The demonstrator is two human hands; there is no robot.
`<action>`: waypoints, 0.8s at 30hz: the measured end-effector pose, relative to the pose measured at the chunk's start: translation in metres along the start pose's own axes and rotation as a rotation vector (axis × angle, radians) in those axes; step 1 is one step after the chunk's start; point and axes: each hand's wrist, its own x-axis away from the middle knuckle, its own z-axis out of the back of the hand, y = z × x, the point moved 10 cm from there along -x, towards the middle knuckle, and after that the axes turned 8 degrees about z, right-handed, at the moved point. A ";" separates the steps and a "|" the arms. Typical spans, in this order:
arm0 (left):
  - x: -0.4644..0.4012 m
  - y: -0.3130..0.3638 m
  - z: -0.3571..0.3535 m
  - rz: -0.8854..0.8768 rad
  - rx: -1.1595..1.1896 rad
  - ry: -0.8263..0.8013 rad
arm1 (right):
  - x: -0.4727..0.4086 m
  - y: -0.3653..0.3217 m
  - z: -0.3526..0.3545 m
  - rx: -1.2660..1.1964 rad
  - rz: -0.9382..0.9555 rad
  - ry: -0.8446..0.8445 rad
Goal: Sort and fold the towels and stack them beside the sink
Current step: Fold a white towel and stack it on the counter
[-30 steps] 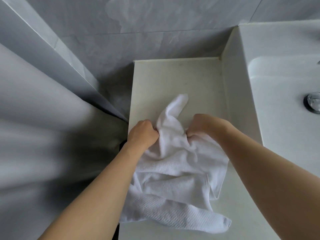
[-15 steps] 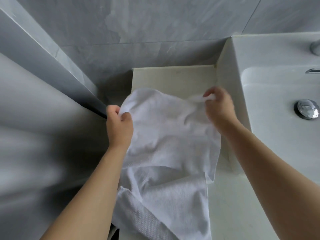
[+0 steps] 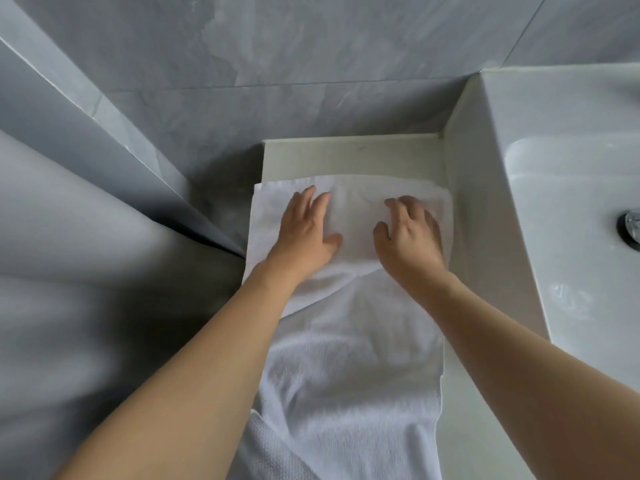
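A small white towel (image 3: 356, 216) lies spread flat across the far part of the pale counter (image 3: 349, 157) left of the sink. My left hand (image 3: 304, 233) rests palm down on its left half with straight fingers. My right hand (image 3: 408, 237) presses its right half, fingers slightly bent. Under and in front of it lies a larger rumpled white towel (image 3: 356, 368). A waffle-textured white towel (image 3: 273, 452) pokes out at the near left, partly hidden by my left forearm.
The white sink basin (image 3: 571, 209) stands right of the counter, its raised wall (image 3: 474, 202) beside the towels and a chrome drain (image 3: 632, 230) at the frame edge. Grey tiled wall (image 3: 311, 64) runs behind. A grey panel (image 3: 86, 168) slants along the left.
Both hands lifted a small towel by its corners out of the crumpled pile, then laid it flat on the counter. They let go and now lie flat on top of it.
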 end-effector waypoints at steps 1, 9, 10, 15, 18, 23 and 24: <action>-0.008 -0.006 -0.018 0.045 -0.061 -0.119 | -0.007 0.005 -0.009 -0.010 -0.034 -0.005; -0.049 -0.011 -0.037 0.094 -0.281 -0.169 | -0.058 0.028 -0.036 0.159 -0.086 0.047; -0.053 -0.008 -0.037 0.092 -0.300 -0.173 | -0.060 0.031 -0.038 0.165 -0.051 0.051; -0.073 -0.001 -0.034 0.113 -0.360 -0.305 | -0.083 0.048 -0.038 0.128 -0.014 -0.072; -0.086 0.001 -0.028 0.079 -0.351 -0.223 | -0.095 0.059 -0.030 0.082 -0.095 -0.086; -0.087 -0.004 -0.017 0.058 -0.358 0.072 | -0.094 0.047 -0.016 0.164 0.145 0.116; -0.090 -0.007 -0.015 0.089 -0.336 0.087 | -0.096 0.045 -0.018 0.151 0.200 0.114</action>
